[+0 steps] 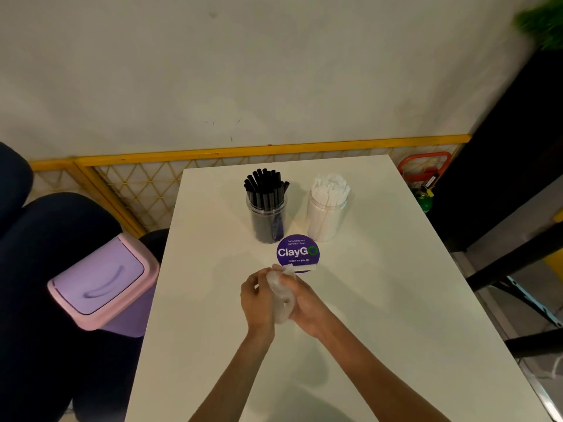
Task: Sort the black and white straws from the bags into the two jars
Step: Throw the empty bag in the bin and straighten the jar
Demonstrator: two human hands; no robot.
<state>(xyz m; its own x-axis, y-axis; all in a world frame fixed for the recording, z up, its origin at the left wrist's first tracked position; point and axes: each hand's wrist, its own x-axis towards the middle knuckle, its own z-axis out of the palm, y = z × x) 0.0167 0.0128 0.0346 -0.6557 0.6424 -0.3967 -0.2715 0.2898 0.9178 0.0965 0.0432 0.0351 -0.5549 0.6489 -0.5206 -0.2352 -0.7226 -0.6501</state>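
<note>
Clear plastic bag [280, 295], crumpled into a pale, cloudy wad, held low over the middle of the white table [213, 330]. Round one side, the left hand [257, 300], fingers curled over the top; round the other, the right hand [307, 303], wrapped close with the thumb pressing into the plastic. Contents of the wad, if any, impossible to tell.

Farther along the table, two clear jars side by side, a little apart. Packed into the left jar [267, 220], black straws [265, 185], upright, tips fanning above the rim. Packed into the right jar [326, 220], white straws [330, 185], likewise upright and poking out. Between hands and jars, flat on the tabletop, a round purple sticker [298, 252] reading "ClayGo", its near edge partly covered by the top of the bag.

Off the table's left edge, just beside it, a lilac bin [100, 281] with a pink rim and a swing lid. Behind, a yellow lattice barrier [137, 190] along a pale wall. Far right, an orange handle [423, 166] and something green [425, 202], too small to name. Blurred greenery [542, 22] in the upper right corner.
</note>
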